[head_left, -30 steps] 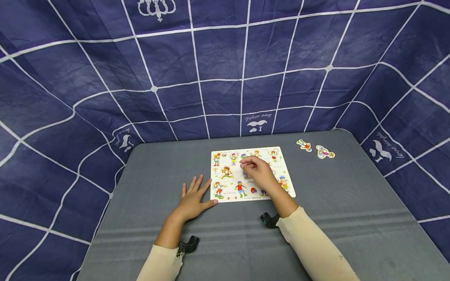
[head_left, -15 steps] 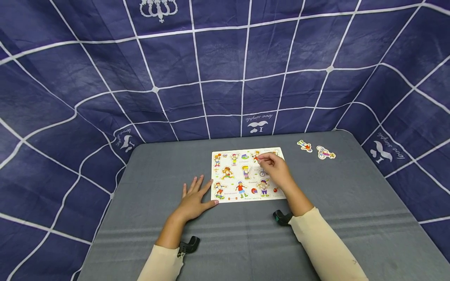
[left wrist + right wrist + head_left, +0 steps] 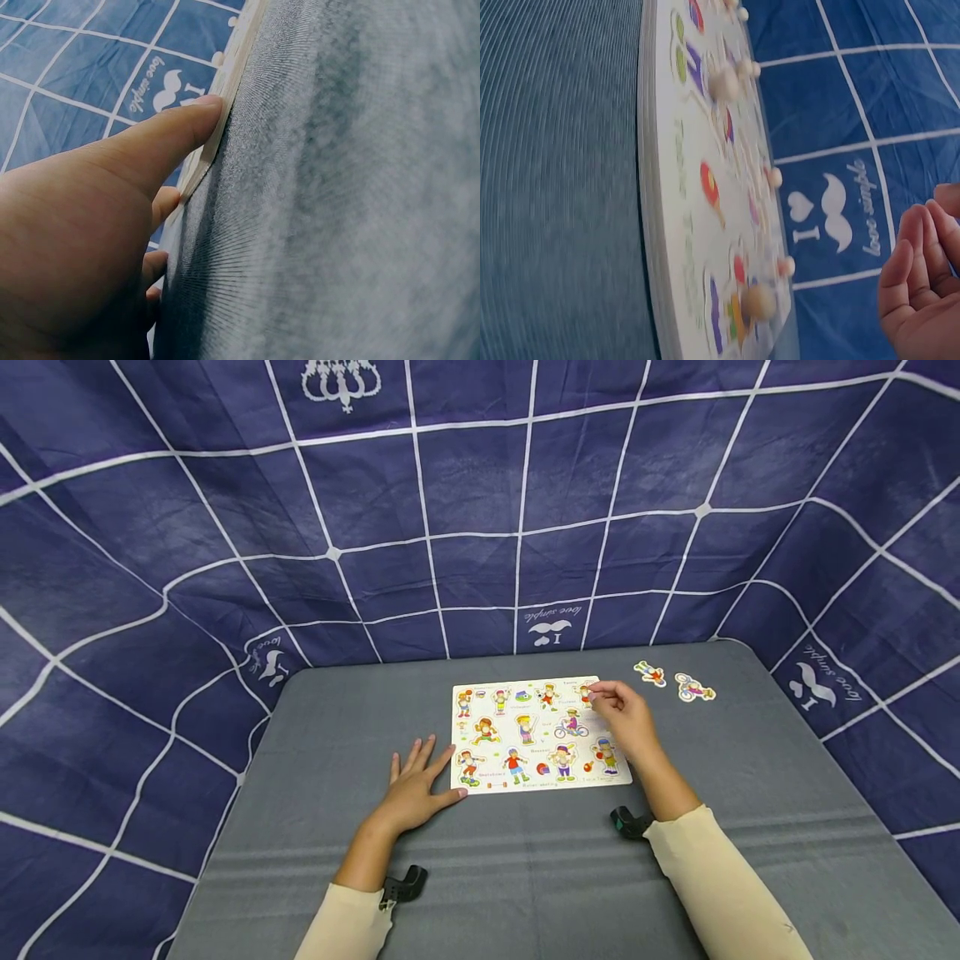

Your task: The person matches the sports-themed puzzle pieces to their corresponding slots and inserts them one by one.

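A white wooden knob puzzle board [image 3: 456,731] with cartoon sports figures lies on the table. My left hand [image 3: 408,793] rests flat at its left side, fingers spread. In the left wrist view, the thumb [image 3: 196,114] and a fingertip touch the board's edge. My right hand [image 3: 630,725] is over the board's right side, near the tennis figure piece [image 3: 585,695] at the upper right corner. The right wrist view has its fingers [image 3: 922,262] loosely curled with nothing visible between them. Small round wooden knobs [image 3: 759,301] stand up from the pieces.
Two loose puzzle pieces lie right of the board: a figure in red and blue [image 3: 649,673] and a figure with a wheeled shape [image 3: 695,687]. A grey cloth [image 3: 300,827] covers the table. A blue curtain with white lines [image 3: 472,568] surrounds its back and sides.
My right hand has moved right across the board, from the golf figure at the middle to the upper right corner, uncovering the figures behind it. My left hand has stayed in place.
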### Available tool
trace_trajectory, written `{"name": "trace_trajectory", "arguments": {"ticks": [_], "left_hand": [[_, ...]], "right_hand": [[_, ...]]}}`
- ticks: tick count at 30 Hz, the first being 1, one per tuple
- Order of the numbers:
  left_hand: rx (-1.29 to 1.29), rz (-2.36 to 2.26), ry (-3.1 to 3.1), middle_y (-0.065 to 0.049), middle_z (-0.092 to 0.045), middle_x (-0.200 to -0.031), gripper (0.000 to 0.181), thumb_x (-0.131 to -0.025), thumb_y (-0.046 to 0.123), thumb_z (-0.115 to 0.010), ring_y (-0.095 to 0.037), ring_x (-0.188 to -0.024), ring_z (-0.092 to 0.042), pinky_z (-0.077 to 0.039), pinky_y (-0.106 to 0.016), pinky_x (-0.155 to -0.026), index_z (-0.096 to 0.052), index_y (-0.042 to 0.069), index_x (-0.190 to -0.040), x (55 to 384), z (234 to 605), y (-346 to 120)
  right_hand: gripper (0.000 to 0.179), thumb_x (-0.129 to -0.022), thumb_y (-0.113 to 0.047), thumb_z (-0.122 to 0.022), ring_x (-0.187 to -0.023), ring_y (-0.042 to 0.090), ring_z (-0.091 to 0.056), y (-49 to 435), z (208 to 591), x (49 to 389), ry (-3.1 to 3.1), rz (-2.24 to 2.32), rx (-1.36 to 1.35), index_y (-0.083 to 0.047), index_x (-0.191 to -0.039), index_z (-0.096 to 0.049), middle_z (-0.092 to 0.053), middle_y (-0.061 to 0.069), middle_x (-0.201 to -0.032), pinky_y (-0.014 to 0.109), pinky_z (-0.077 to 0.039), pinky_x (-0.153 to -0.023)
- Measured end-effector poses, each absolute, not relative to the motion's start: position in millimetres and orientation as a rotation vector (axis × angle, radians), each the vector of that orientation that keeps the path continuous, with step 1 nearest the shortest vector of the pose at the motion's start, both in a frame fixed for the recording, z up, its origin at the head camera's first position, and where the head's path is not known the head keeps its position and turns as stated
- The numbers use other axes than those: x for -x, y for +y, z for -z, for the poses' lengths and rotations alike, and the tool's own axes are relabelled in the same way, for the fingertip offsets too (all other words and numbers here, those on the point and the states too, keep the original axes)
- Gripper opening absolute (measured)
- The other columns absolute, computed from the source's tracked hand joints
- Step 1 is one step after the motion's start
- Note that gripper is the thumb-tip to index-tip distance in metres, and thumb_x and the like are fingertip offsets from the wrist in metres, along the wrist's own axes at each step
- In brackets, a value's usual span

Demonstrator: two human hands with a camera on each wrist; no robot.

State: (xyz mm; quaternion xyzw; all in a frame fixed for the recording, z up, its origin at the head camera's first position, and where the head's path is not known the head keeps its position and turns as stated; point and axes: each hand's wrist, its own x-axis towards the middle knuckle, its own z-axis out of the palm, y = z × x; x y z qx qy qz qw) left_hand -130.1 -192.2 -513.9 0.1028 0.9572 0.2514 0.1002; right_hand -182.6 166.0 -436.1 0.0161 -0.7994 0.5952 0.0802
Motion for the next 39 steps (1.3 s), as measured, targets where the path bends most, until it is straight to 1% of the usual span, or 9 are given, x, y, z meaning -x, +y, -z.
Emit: {"name": "trace_trajectory", "arguments": {"ticks": [8, 11, 15, 18, 25, 29, 31, 35, 39], "left_hand": [[-0.306, -0.749, 2.828, -0.008, -0.011, -0.172, 0.085, -0.089, 0.065, -0.065, -0.034, -0.16, 0.0, 0.01, -0.065, -0.123, -0.032, 0.031, -0.16, 129, 513, -192], [-0.308, -0.743, 2.832, -0.009, -0.011, -0.172, 0.085, -0.089, 0.065, -0.065, -0.034, -0.16, 0.0, 0.009, -0.066, -0.123, -0.032, 0.032, -0.16, 129, 514, -192], [-0.312, -0.737, 2.837, -0.009, -0.01, -0.172, 0.086, -0.089, 0.066, -0.065, -0.035, -0.16, 0.0, 0.009, -0.066, -0.123, -0.031, 0.032, -0.16, 129, 514, -193], [-0.317, -0.751, 2.836, -0.009, -0.011, -0.171, 0.085, -0.089, 0.065, -0.065, -0.035, -0.16, -0.001, 0.009, -0.067, -0.122, -0.031, 0.032, -0.16, 129, 514, -193], [-0.32, -0.746, 2.839, -0.009, -0.011, -0.171, 0.086, -0.089, 0.066, -0.065, -0.035, -0.16, -0.001, 0.009, -0.067, -0.122, -0.031, 0.032, -0.16, 128, 513, -192], [-0.326, -0.742, 2.838, -0.009, -0.01, -0.171, 0.085, -0.089, 0.065, -0.064, -0.035, -0.16, -0.001, 0.009, -0.067, -0.122, -0.031, 0.031, -0.16, 128, 513, -192], [-0.327, -0.745, 2.836, -0.01, -0.01, -0.171, 0.085, -0.089, 0.065, -0.065, -0.035, -0.16, -0.001, 0.009, -0.067, -0.122, -0.031, 0.031, -0.16, 128, 513, -192], [-0.321, -0.745, 2.831, -0.009, -0.01, -0.171, 0.086, -0.089, 0.065, -0.065, -0.035, -0.16, 0.0, 0.01, -0.067, -0.122, -0.03, 0.031, -0.16, 129, 513, -191], [-0.315, -0.733, 2.83, -0.009, -0.009, -0.172, 0.086, -0.089, 0.066, -0.064, -0.034, -0.16, 0.0, 0.01, -0.067, -0.122, -0.03, 0.032, -0.16, 129, 514, -191]], "right_hand": [[0.025, -0.097, -0.003, -0.063, -0.074, -0.003, -0.057, 186, 442, 182, -2.382, -1.686, -0.008, 0.012, -0.117, -0.066, -0.066, 0.027, -0.104, 0.01, -0.046, -0.066], [0.024, -0.097, -0.003, -0.063, -0.075, -0.003, -0.058, 195, 445, 184, -2.364, -1.672, -0.011, 0.013, -0.115, -0.066, -0.067, 0.024, -0.101, 0.009, -0.047, -0.067], [0.025, -0.096, -0.003, -0.063, -0.075, -0.002, -0.061, 205, 446, 187, -2.326, -1.677, -0.021, 0.015, -0.114, -0.065, -0.069, 0.012, -0.093, 0.008, -0.048, -0.067], [0.026, -0.096, -0.002, -0.063, -0.074, -0.003, -0.061, 212, 446, 187, -2.31, -1.678, -0.007, 0.015, -0.115, -0.065, -0.068, 0.005, -0.09, 0.008, -0.048, -0.067], [0.028, -0.095, -0.002, -0.062, -0.073, -0.006, -0.059, 233, 452, 194, -2.316, -1.65, 0.042, 0.016, -0.117, -0.065, -0.07, 0.001, -0.089, 0.007, -0.047, -0.067], [0.028, -0.096, -0.005, -0.063, -0.072, -0.009, -0.057, 253, 471, 208, -2.328, -1.606, 0.088, 0.011, -0.118, -0.067, -0.068, -0.01, -0.088, 0.006, -0.045, -0.066], [0.028, -0.097, -0.01, -0.063, -0.073, -0.01, -0.056, 262, 479, 213, -2.347, -1.567, 0.119, 0.008, -0.118, -0.068, -0.064, -0.017, -0.086, 0.006, -0.045, -0.066], [0.03, -0.098, -0.017, -0.064, -0.073, -0.01, -0.055, 275, 483, 217, -2.386, -1.498, 0.143, 0.006, -0.117, -0.068, -0.062, -0.022, -0.085, 0.007, -0.044, -0.065], [0.032, -0.098, -0.016, -0.064, -0.072, -0.011, -0.056, 285, 484, 217, -2.392, -1.492, 0.162, 0.007, -0.119, -0.067, -0.063, -0.023, -0.084, 0.007, -0.045, -0.064]]}}
